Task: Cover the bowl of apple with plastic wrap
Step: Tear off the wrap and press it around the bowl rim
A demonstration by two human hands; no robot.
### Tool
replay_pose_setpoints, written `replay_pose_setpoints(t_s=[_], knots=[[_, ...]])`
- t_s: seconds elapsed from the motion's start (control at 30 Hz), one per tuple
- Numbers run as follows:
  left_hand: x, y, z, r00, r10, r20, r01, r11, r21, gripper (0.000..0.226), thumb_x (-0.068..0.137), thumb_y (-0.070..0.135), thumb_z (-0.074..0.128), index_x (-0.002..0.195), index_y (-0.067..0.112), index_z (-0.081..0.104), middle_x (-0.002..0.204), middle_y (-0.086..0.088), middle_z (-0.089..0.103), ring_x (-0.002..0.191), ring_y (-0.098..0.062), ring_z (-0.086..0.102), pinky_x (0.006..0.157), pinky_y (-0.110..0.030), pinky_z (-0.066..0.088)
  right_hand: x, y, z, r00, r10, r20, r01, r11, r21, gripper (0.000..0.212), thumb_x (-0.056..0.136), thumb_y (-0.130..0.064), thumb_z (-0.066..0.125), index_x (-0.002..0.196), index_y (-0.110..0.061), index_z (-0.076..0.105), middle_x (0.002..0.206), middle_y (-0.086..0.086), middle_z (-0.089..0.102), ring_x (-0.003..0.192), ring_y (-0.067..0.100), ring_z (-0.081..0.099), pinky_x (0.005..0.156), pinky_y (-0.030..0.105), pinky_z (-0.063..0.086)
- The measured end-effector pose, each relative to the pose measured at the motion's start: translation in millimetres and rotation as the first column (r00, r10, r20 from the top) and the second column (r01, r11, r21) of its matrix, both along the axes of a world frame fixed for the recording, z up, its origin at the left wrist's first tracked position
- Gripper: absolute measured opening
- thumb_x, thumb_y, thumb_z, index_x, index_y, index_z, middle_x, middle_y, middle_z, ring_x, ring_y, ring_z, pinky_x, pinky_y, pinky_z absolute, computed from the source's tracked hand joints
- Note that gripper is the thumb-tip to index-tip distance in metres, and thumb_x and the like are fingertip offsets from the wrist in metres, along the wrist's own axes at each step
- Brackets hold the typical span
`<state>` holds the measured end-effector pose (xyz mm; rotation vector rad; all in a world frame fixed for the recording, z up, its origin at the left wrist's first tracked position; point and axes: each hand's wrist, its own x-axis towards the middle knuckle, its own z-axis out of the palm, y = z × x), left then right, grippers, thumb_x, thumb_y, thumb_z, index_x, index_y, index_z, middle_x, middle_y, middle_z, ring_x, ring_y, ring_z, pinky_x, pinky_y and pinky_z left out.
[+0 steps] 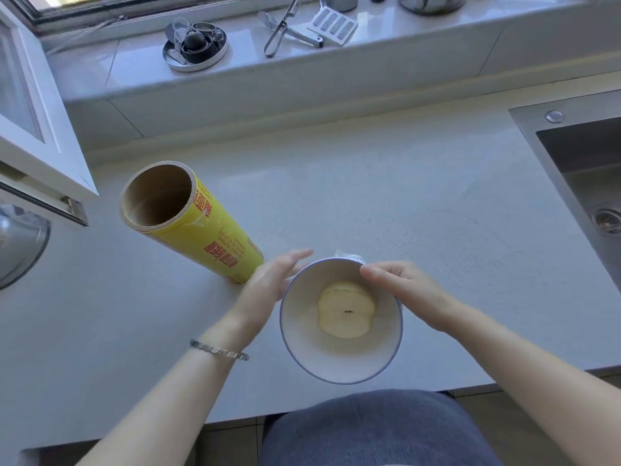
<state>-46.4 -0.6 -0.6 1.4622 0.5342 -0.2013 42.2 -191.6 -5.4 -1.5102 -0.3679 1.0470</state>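
A white bowl (302, 344) with a thin blue rim stands near the front edge of the counter, with a pale apple half (346, 309) lying in it. Clear plastic wrap (349, 254) shows as a bunched bit at the bowl's far rim; how far it spans the bowl I cannot tell. My left hand (268, 280) lies flat against the bowl's left side, fingers straight. My right hand (403, 290) rests on the right rim, fingers curled over the edge. A yellow roll of plastic wrap (208, 230) stands upright to the left of the bowl.
A steel sink (588, 169) is set into the counter at the right. On the window ledge behind lie a round metal tray of small parts (196, 45), a peeler (282, 28) and a grater plate (332, 25). A white window frame (37, 129) juts in at left.
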Motion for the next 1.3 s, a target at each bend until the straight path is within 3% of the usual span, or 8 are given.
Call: replay_pose_setpoints(t_s=[0.1, 0.27, 0.47, 0.6, 0.77, 0.93, 1.17, 1.3], knots=[[2.1, -12.3, 5.4, 0.998, -0.065, -0.009, 0.065, 0.998, 0.007, 0.036, 0.09, 0.039, 0.04, 0.091, 0.016, 0.067, 0.071, 0.013, 0.074, 0.072, 0.001, 0.067, 0.07, -0.013, 0.052, -1.2, 1.2, 1.0, 0.999, 0.005, -0.045, -0.005, 1.0, -0.004, 0.033, 0.078, -0.043, 0.055, 0.081, -0.014, 0.069, 0.066, -0.009, 0.07, 0.064, 0.004, 0.064, 0.058, 0.014, 0.048], [-2.3, -21.7, 3.3, 0.997, 0.076, 0.022, -0.076, 0.997, 0.024, 0.041, 0.075, 0.048, 0.044, 0.078, 0.019, 0.072, 0.071, 0.009, 0.071, 0.077, -0.011, 0.063, 0.073, -0.025, 0.048, 8.5, 5.0, 10.8, 0.993, -0.017, -0.121, 0.007, 0.997, -0.083, 0.034, 0.075, -0.048, 0.046, 0.078, -0.018, 0.062, 0.062, -0.008, 0.058, 0.048, 0.003, 0.049, 0.045, 0.013, 0.039], [-4.8, -29.8, 12.2, 0.994, -0.063, 0.086, 0.048, 0.985, 0.167, 0.053, 0.093, 0.015, 0.043, 0.044, 0.011, 0.062, 0.032, 0.018, 0.044, 0.038, 0.006, 0.043, 0.045, -0.007, 0.031, 28.9, 10.2, 18.9, 0.989, 0.131, -0.067, -0.139, 0.979, -0.147, 0.019, 0.087, -0.021, 0.057, 0.068, -0.018, 0.06, 0.065, -0.006, 0.058, 0.057, 0.001, 0.053, 0.062, 0.015, 0.045], [-8.8, -24.2, 3.4, 0.991, -0.096, 0.094, 0.073, 0.972, 0.222, 0.037, 0.081, 0.044, 0.054, 0.049, 0.03, 0.066, 0.047, 0.02, 0.049, 0.054, 0.007, 0.043, 0.057, -0.01, 0.035, 29.2, 12.4, 14.7, 0.979, 0.046, -0.2, -0.036, 0.998, 0.057, 0.017, 0.087, -0.023, 0.054, 0.086, -0.01, 0.065, 0.09, 0.001, 0.068, 0.087, 0.008, 0.064, 0.085, 0.022, 0.051], [-12.8, -24.5, -4.5, 0.985, -0.136, 0.103, 0.12, 0.982, 0.148, 0.065, 0.064, 0.076, 0.053, 0.08, 0.013, 0.058, 0.086, -0.004, 0.043, 0.08, -0.017, 0.04, 0.074, -0.033, 0.028, 13.3, 20.6, 11.3, 0.833, -0.102, -0.544, 0.272, 0.932, 0.242, 0.018, 0.073, -0.025, 0.056, 0.062, -0.014, 0.064, 0.064, -0.001, 0.07, 0.066, 0.011, 0.069, 0.061, 0.022, 0.056], [-17.3, -24.4, -6.1, 0.986, -0.131, 0.099, 0.113, 0.98, 0.166, 0.053, 0.067, 0.067, 0.055, 0.079, 0.017, 0.066, 0.081, -0.004, 0.056, 0.081, -0.015, 0.051, 0.077, -0.034, 0.039, 1.5, 24.5, 9.1, 0.928, -0.346, -0.139, 0.344, 0.938, -0.042, 0.019, 0.08, -0.006, 0.062, 0.061, -0.01, 0.062, 0.046, -0.005, 0.064, 0.04, 0.001, 0.055, 0.044, 0.012, 0.044], [-19.8, -35.5, -4.1, 0.986, -0.104, 0.131, 0.069, 0.967, 0.246, 0.026, 0.066, 0.053, 0.053, 0.079, 0.037, 0.068, 0.078, 0.03, 0.071, 0.083, 0.01, 0.064, 0.076, -0.007, 0.045, -0.9, 23.6, 6.2, 0.923, -0.161, 0.351, 0.275, 0.912, -0.303, 0.023, 0.072, -0.019, 0.074, 0.052, -0.019, 0.063, 0.043, -0.01, 0.06, 0.04, -0.004, 0.051, 0.047, 0.005, 0.038], [-22.3, -34.9, -2.1, 0.978, -0.068, 0.195, 0.018, 0.968, 0.249, 0.027, 0.065, 0.052, 0.053, 0.082, 0.036, 0.068, 0.079, 0.028, 0.072, 0.081, 0.008, 0.065, 0.074, -0.008, 0.047, 1.5, 19.6, 9.8, 0.967, -0.051, 0.249, 0.16, 0.885, -0.438, 0.021, 0.072, -0.027, 0.075, 0.065, -0.008, 0.07, 0.062, 0.005, 0.063, 0.055, 0.01, 0.051, 0.052, 0.02, 0.039]])
